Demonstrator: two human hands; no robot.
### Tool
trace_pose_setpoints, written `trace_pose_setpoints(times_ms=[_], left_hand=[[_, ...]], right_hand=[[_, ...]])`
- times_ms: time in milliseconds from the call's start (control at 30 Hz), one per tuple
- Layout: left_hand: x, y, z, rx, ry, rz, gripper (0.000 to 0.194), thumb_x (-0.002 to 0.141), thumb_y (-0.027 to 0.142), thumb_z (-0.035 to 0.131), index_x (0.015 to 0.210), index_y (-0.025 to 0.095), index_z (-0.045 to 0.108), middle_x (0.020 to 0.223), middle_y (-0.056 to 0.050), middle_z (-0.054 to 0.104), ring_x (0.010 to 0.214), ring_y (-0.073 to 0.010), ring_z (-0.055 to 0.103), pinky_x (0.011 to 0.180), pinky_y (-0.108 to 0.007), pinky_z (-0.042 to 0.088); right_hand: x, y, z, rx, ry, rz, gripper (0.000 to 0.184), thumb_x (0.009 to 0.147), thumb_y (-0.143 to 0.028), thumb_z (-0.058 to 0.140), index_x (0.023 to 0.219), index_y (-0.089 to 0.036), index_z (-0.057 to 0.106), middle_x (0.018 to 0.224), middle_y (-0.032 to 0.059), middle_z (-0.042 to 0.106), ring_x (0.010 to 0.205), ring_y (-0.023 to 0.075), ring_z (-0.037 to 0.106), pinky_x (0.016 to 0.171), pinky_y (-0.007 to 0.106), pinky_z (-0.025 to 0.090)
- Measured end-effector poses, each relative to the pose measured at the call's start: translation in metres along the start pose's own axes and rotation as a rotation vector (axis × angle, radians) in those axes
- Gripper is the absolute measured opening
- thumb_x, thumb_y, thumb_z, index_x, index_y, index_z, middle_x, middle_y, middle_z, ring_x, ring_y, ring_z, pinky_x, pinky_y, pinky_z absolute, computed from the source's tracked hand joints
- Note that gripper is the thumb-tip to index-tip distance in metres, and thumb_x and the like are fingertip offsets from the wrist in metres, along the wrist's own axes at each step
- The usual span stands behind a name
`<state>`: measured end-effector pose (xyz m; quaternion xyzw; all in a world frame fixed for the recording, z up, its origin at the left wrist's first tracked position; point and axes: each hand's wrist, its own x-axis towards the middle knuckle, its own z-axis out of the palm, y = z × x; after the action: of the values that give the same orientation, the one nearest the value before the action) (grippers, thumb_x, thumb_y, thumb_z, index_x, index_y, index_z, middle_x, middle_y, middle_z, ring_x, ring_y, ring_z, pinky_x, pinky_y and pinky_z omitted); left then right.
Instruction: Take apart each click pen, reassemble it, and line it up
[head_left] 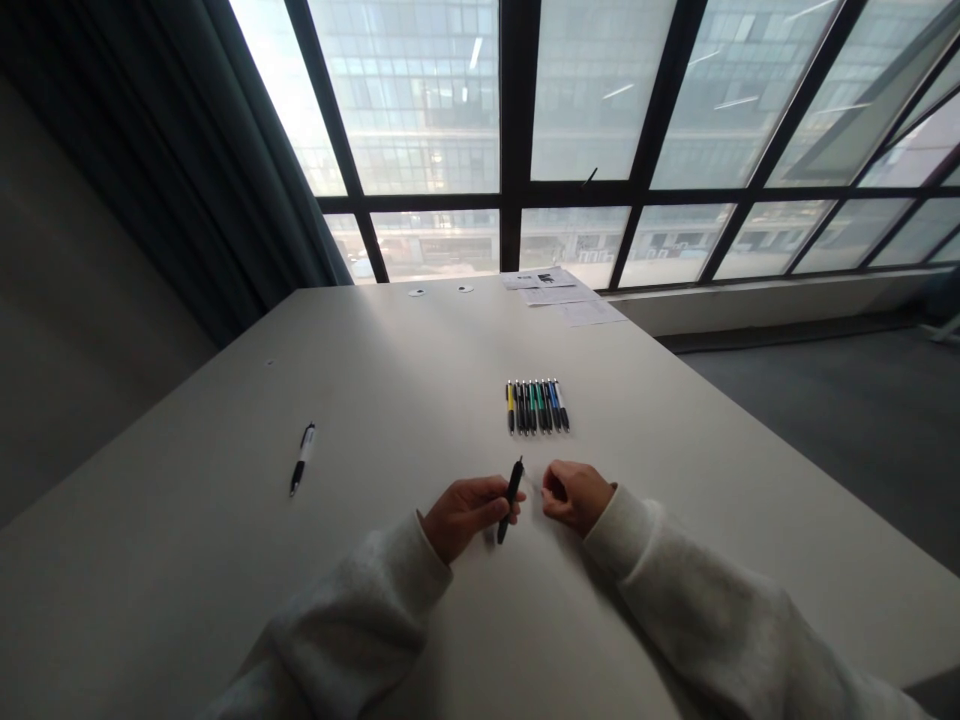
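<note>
My left hand [466, 512] is closed around a black pen [512, 497], held tilted with its tip toward the far side of the white table [225, 560]. My right hand [574, 494] rests just right of the pen with its fingers curled in; whether it holds anything is hidden. Beyond both hands, a row of several pens [537, 405] lies side by side, with yellow, green, blue and black barrels. A single black and white pen [302, 458] lies apart at the left of the table.
Sheets of paper [559, 290] lie at the far edge of the table, with two small round discs [439, 291] to their left. A dark curtain [187, 170] hangs at the left beside large windows [600, 120]. Grey floor [840, 420] lies to the right.
</note>
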<state>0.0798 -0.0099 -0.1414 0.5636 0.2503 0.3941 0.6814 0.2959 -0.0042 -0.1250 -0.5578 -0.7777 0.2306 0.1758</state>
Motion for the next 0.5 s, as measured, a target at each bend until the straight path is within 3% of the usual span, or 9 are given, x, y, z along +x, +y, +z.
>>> trace_pose_setpoints(times_ms=[100, 200, 367, 500], left_hand=[[0.0, 0.0, 0.001, -0.029, -0.017, -0.027, 0.034, 0.08, 0.038, 0.071, 0.099, 0.01, 0.073, 0.077, -0.008, 0.065, 0.07, -0.0154, 0.06, 0.067, -0.029, 0.048], [-0.001, 0.001, 0.002, -0.043, -0.021, -0.059, 0.034, 0.079, 0.038, 0.072, 0.099, 0.01, 0.073, 0.077, -0.008, 0.066, 0.068, -0.0156, 0.061, 0.065, -0.029, 0.048], [-0.002, 0.002, 0.003, -0.069, -0.003, -0.078, 0.037, 0.076, 0.04, 0.074, 0.097, 0.01, 0.074, 0.075, -0.008, 0.067, 0.065, -0.0152, 0.062, 0.064, -0.029, 0.049], [-0.003, 0.0, 0.001, -0.106, 0.035, -0.064, 0.037, 0.073, 0.041, 0.076, 0.096, 0.011, 0.075, 0.073, -0.007, 0.067, 0.064, -0.0145, 0.061, 0.065, -0.029, 0.049]], right_hand=[[-0.002, 0.0, -0.007, 0.501, 0.012, 0.054, 0.016, 0.078, -0.029, 0.062, 0.072, -0.018, 0.052, 0.056, -0.0013, 0.06, 0.046, 0.0121, 0.055, 0.044, 0.023, 0.044], [-0.005, -0.003, -0.014, 0.977, 0.025, 0.033, 0.029, 0.073, -0.041, 0.071, 0.075, -0.016, 0.057, 0.059, 0.0004, 0.063, 0.044, 0.0122, 0.057, 0.041, 0.025, 0.048], [0.005, -0.019, -0.042, 1.194, 0.092, -0.127, 0.023, 0.07, -0.03, 0.078, 0.082, -0.013, 0.068, 0.057, -0.0005, 0.063, 0.048, 0.0107, 0.057, 0.045, 0.023, 0.047], [0.028, -0.044, -0.071, 1.213, 0.027, -0.294, 0.018, 0.07, -0.024, 0.08, 0.083, -0.014, 0.072, 0.058, -0.0012, 0.061, 0.051, 0.0088, 0.054, 0.048, 0.022, 0.046]])
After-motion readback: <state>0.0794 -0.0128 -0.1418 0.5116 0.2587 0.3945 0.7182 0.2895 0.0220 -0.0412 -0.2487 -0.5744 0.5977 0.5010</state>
